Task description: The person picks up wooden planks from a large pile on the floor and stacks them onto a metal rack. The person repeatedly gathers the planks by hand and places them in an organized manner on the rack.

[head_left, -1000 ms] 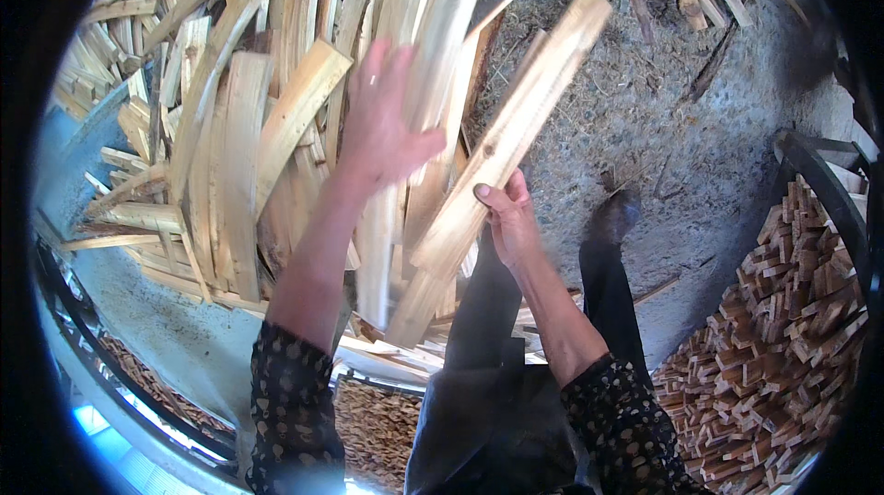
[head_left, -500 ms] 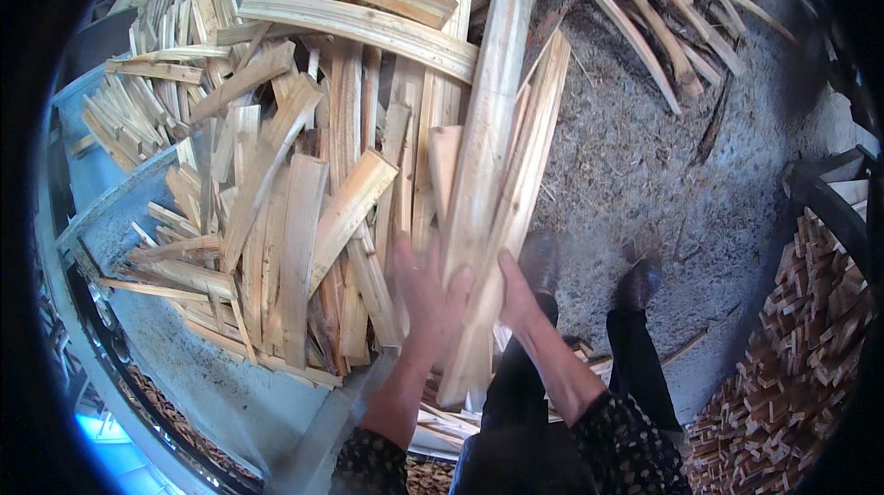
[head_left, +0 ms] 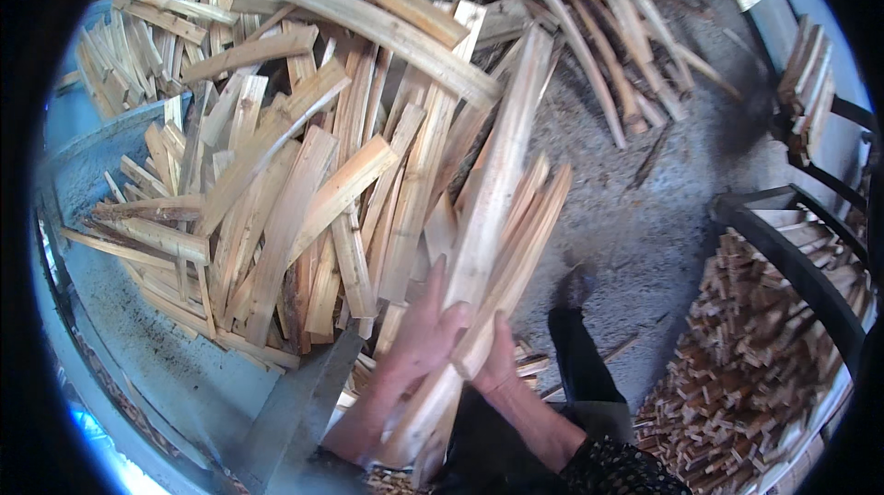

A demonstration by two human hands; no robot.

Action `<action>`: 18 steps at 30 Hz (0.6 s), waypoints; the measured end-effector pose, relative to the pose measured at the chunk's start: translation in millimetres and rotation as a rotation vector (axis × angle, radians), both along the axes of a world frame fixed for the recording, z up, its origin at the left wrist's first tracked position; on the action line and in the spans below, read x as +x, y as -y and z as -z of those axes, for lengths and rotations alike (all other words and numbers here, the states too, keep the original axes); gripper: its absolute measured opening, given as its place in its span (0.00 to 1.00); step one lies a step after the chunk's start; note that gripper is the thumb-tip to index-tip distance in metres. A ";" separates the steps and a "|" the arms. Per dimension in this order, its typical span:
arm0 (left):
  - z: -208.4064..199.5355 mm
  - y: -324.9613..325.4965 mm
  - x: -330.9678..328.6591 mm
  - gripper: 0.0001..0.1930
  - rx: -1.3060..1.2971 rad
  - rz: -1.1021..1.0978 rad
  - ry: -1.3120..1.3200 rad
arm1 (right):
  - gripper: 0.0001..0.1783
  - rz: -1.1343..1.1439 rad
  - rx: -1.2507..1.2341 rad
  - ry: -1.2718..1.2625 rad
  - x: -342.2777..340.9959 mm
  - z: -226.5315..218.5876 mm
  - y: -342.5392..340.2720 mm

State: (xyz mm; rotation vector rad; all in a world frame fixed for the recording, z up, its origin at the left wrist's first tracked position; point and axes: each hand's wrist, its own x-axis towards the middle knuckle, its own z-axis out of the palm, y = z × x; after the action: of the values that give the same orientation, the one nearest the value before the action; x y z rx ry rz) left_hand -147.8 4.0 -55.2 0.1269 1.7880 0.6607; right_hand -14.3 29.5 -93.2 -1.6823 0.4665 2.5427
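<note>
A blue metal counter (head_left: 138,348) is lying at far left, carrying a loose heap of split wooden slats (head_left: 276,173) spread across it and onto the ground. Right of the heap, the left hand (head_left: 419,338) is pressing flat against a long pale plank (head_left: 488,209), its fingers (head_left: 437,279) spread open rather than wrapped. Just beside it, the right hand (head_left: 497,357) is closing around the lower part of the same plank and the slats bundled with it, angled up from the person's lap. Farther right, grey ground (head_left: 645,219) is showing, then a dark-framed rack (head_left: 783,246) holding stacked short wood pieces (head_left: 755,375).
</note>
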 end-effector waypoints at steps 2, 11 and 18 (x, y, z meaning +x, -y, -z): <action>-30.1 -5.4 -21.2 0.35 0.075 0.070 0.050 | 0.33 0.009 -0.073 -0.016 -10.1 -41.5 -3.2; -157.6 26.5 42.6 0.28 0.120 0.217 0.097 | 0.25 -0.135 -0.190 0.036 56.9 -180.5 -4.1; -129.5 16.6 88.1 0.21 -0.142 0.041 0.284 | 0.23 -0.057 -0.089 0.098 90.5 -170.6 -21.4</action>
State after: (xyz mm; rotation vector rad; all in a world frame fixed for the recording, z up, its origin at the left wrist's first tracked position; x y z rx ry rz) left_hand -59.7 -12.6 74.3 -0.0258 1.5476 0.4934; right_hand 76.2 50.9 77.4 -1.8670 0.5405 2.4981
